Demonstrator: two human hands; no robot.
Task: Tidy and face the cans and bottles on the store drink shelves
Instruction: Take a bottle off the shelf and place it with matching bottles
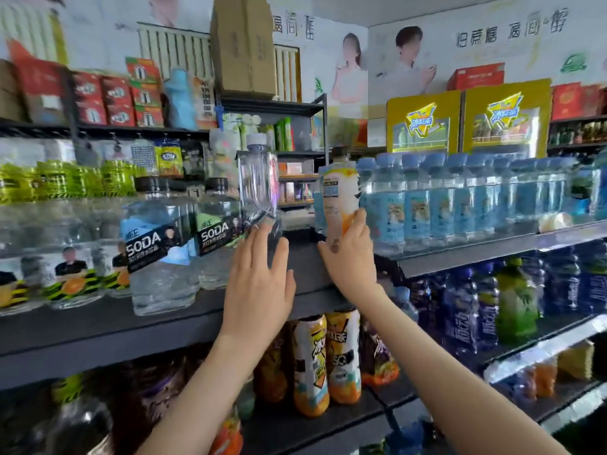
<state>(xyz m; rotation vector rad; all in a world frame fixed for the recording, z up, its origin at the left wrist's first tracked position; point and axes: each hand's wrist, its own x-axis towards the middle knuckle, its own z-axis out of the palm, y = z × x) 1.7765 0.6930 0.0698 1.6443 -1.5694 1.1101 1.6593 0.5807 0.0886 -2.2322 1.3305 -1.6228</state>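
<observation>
A clear square bottle (258,182) with a pale cap stands on the dark shelf (98,326) right of two SODA water bottles (157,244). My left hand (259,287) is flat, its straight fingertips touching the clear bottle's base. My right hand (351,257) grips the lower part of a white and orange bottle (338,195) at the shelf's right end. A row of blue-labelled water bottles (460,205) fills the neighbouring shelf on the right.
Orange and white tea bottles (325,359) stand on the lower shelf under my arms. Purple bottles (466,307) and a green one (515,300) fill the lower right shelf. Yellow-green cans (65,182) sit at the back left. Cartons are stacked above.
</observation>
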